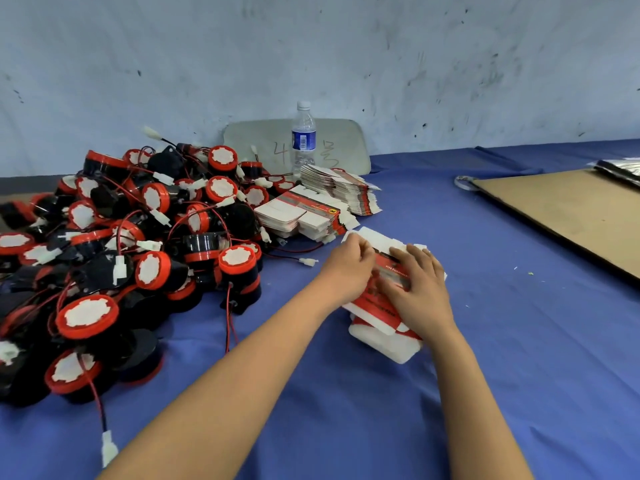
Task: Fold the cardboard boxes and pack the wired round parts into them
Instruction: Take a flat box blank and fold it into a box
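A flat red-and-white cardboard box blank [382, 308] lies on the blue cloth in the middle of the view. My left hand [348, 263] pinches its far left edge with curled fingers. My right hand [420, 285] lies flat on top of it, fingers spread and pressing down. A large heap of red-and-black wired round parts [131, 244] with white connectors fills the left side. Stacks of flat box blanks [311, 211] sit just beyond my hands, beside the heap.
A water bottle [303, 138] stands at the back against a grey board [343, 143] by the wall. A brown cardboard sheet [568, 213] lies at the right with a tape roll [465, 183] at its corner. A loose connector wire [306, 260] trails near my left hand.
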A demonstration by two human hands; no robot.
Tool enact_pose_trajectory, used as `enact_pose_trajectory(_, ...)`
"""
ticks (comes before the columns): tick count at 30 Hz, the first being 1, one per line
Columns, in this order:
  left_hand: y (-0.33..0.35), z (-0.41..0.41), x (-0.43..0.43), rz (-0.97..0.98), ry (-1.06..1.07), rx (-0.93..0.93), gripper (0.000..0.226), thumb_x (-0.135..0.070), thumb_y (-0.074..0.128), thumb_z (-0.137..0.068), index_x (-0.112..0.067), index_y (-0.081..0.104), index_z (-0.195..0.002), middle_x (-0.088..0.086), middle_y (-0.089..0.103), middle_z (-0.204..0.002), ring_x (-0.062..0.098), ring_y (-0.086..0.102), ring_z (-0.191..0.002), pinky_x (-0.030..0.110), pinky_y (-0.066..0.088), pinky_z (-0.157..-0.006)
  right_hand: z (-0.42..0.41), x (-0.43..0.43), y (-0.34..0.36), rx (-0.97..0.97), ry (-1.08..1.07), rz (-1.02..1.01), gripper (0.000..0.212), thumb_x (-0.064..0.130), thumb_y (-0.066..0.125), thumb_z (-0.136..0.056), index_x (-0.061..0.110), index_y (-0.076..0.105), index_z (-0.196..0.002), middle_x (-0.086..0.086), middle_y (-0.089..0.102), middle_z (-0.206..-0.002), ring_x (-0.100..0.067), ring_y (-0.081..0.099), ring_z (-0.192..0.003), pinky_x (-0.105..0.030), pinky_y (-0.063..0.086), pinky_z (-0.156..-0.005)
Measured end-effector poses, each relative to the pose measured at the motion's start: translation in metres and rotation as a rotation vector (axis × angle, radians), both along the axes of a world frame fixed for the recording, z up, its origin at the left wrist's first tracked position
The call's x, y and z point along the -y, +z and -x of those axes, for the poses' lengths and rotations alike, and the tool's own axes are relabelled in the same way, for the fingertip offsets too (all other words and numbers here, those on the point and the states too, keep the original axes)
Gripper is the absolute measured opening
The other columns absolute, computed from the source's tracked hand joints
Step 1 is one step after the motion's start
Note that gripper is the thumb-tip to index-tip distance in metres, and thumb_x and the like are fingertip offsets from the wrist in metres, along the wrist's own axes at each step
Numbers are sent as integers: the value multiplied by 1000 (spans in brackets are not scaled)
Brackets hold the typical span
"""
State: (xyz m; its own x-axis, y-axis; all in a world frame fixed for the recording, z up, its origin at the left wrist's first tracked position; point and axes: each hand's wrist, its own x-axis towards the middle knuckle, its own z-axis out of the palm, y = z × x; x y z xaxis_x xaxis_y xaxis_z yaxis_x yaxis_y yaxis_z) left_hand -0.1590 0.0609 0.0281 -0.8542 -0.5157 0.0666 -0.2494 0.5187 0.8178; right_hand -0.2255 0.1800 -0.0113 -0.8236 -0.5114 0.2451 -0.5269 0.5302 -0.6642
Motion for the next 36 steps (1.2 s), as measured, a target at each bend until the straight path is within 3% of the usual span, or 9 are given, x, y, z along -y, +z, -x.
enact_pose_trajectory(4, -17, -34, 11, 334, -134, 15, 25, -8, 49, -96, -15, 61, -117, 0, 52, -131, 16, 43, -121, 24, 33, -98, 1, -12, 10, 14, 54, -97, 57, 53, 61, -86, 39, 46, -138, 12, 21, -158, -7, -2, -147, -59, -3, -116)
enact_pose_trajectory(10, -38, -43, 7, 244, -167, -79, 40, -5, 49, -98, -17, 56, -135, -6, 39, -151, 10, 33, -139, 21, 31, -110, -14, -40, 14, -197, 292, -567, 115, 81, 60, -58, 43, 4, -151, 11, -14, -160, -5, -26, -142, -50, -31, -102)
enact_pose_trajectory(14, -39, -37, 0, 115, -50, -227, 36, 4, 48, -95, -13, 68, -120, -5, 49, -143, 7, 42, -131, 1, 29, -99, -22, -52, 18, -389, 270, -599, 101, 79, 51, -72, 39, 4, -152, 6, -1, -162, -10, -2, -149, -51, -25, -108)
enact_pose_trajectory(21, -37, -42, 1, -36, 31, -315, 49, 9, 40, -94, -25, 65, -118, -20, 49, -129, -2, 44, -123, 20, 38, -104, -19, -55, 38, -242, 329, -305, 54, 47, 57, -88, 30, 49, -139, 6, 42, -150, -8, 33, -140, -47, 13, -118)
enact_pose_trajectory(24, -37, -42, 5, -159, 6, -331, 52, 8, 37, -96, -23, 51, -135, -7, 51, -139, 2, 44, -128, 13, 38, -100, -12, -53, 52, -181, 353, -148, 24, 24, 61, -91, 28, 71, -112, 9, 71, -107, -13, 61, -99, -35, 42, -93)
enact_pose_trajectory(27, -36, -40, 8, -287, 25, -355, 50, 1, 41, -99, -21, 39, -144, -2, 44, -145, 5, 41, -132, 20, 35, -108, 3, -49, 74, 57, 295, -68, 30, 26, 60, -91, 30, 68, -62, 12, 50, -55, -13, 43, -59, -34, 37, -62)
enact_pose_trajectory(31, -43, -37, 8, -315, 48, -295, 51, -20, 55, -98, -21, 38, -146, -10, 49, -137, 11, 44, -133, 32, 37, -111, 16, -42, 87, 213, 261, -16, 42, 34, 58, -92, -6, 61, -79, -7, 47, -71, -20, 39, -70, -36, 32, -72)
enact_pose_trajectory(34, -46, -31, 4, -300, 108, -280, 55, -23, 62, -94, -21, 39, -144, -7, 53, -137, 9, 48, -127, 29, 41, -105, 13, -38, 83, 181, 276, 64, 35, 32, 52, -98, 2, 70, -92, -29, 64, -98, -42, 53, -85, -50, 43, -82)
enact_pose_trajectory(36, -44, -26, 1, -277, 166, -258, 41, -19, 63, -91, -27, 48, -129, -11, 58, -121, 9, 53, -116, 21, 43, -91, 11, -37, 76, 185, 284, 159, 34, 24, 50, -100, -7, 64, -96, -35, 58, -103, -39, 55, -81, -41, 41, -75)
